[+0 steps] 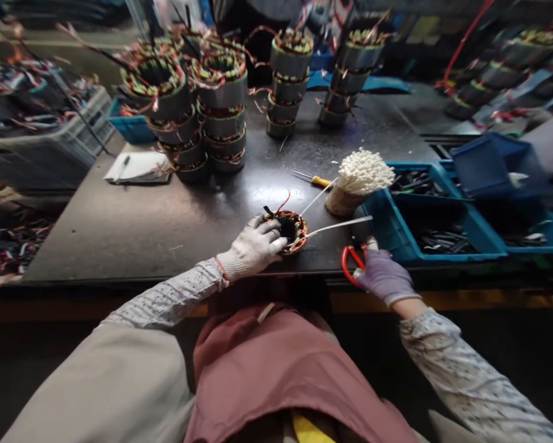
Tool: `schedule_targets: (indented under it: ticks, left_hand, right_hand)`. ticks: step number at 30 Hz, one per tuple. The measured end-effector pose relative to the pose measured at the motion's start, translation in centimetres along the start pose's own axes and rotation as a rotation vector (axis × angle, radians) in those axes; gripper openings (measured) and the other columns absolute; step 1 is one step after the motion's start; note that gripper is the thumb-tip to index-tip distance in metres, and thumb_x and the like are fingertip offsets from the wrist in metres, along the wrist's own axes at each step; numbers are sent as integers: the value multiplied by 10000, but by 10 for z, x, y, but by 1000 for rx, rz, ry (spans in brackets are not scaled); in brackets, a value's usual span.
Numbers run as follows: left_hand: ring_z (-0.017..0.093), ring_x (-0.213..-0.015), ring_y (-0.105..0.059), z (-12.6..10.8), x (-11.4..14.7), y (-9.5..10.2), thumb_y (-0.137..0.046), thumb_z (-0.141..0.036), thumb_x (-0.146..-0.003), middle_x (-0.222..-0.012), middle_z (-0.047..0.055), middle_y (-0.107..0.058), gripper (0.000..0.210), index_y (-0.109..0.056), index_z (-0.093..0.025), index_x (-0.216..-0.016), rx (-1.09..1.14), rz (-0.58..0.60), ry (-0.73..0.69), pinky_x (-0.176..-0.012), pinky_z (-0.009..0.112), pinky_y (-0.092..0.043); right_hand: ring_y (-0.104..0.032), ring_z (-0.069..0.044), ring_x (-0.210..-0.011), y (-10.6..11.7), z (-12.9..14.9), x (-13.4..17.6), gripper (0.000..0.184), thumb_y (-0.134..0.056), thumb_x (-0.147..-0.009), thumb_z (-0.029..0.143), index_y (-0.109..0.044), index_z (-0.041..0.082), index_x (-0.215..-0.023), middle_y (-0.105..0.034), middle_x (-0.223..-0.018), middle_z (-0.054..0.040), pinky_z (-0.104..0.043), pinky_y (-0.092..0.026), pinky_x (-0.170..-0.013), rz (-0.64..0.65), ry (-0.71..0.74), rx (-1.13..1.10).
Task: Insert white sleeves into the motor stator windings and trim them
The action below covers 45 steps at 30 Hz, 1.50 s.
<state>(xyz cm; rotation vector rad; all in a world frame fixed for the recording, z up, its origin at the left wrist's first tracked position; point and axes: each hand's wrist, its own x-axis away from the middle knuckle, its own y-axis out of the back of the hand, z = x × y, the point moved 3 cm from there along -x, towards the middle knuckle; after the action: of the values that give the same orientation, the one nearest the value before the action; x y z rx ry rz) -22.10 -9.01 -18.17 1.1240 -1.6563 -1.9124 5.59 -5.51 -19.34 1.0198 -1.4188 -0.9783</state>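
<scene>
My left hand point(258, 246), in a white glove with darkened fingertips, grips the near-left side of a wound motor stator point(299, 223) lying on the table, fingers over its rim. Copper wires and a black sleeve stick up from it. Two white cable ties reach out from the stator to the right; the lower cable tie point(341, 226) ends near the scissors. My right hand point(387, 277), in a purple glove with a pale fingertip, is closed at the red-handled scissors point(347, 264) by the table's front edge. Part of the scissors is hidden by the fingers.
A bundle of white cable ties point(364, 172) stands in a brown holder beside a yellow-handled screwdriver point(320, 181). Blue bins point(406, 231) with black pieces are at right. Stacked stators point(223, 114) stand behind; a white notepad point(138, 167) lies left. A person's sleeve point(548, 144) shows far right.
</scene>
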Motion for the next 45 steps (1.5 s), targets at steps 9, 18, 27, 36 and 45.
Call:
schedule_targets:
  ticks: [9, 18, 27, 36, 45]
  left_hand:
    - [294, -1178, -555, 4, 12, 3, -645, -405, -835, -1118, 88, -695, 343, -660, -209, -1117, 53, 10, -8, -988, 515, -421]
    - [285, -1199, -539, 4, 11, 2, -623, -403, -853, -1154, 103, -677, 358, -657, -198, -1144, 58, 47, 37, -1016, 492, -397]
    - [267, -1182, -553, 9, 10, 5, -582, -405, -880, -1125, 70, -696, 322, -653, -223, -1136, 70, 46, -37, -1011, 489, -394]
    - [270, -1185, -551, 13, 10, 6, -599, -400, -866, -1093, 70, -702, 332, -645, -224, -1144, 76, 46, -86, -1007, 479, -396]
    - [249, -1182, -550, 17, 7, 11, -561, -409, -896, -1075, 65, -700, 313, -643, -231, -1140, 133, 83, -85, -1041, 463, -378]
  right_hand:
    - [-677, -230, -816, 2, 32, 65, 501, -545, -782, 239, -557, 218, -1283, -712, -925, -83, -289, -487, -651, -237, 465, -23]
    - [-657, -215, -735, 26, 76, 53, 458, -513, -834, 292, -568, 237, -1285, -701, -967, -100, -261, -359, -526, -233, 618, 210]
    - [-685, -205, -828, -1, 44, 38, 462, -566, -778, 226, -604, 195, -1238, -713, -1039, -89, -259, -503, -652, -316, 458, -99]
    - [-698, -215, -736, 1, 45, 11, 445, -548, -801, 271, -612, 190, -1234, -744, -834, -72, -264, -494, -636, -199, 425, -125]
    - [-685, -230, -945, 27, 79, -18, 470, -567, -800, 268, -586, 204, -1265, -719, -1072, -82, -267, -495, -765, -40, 464, -147]
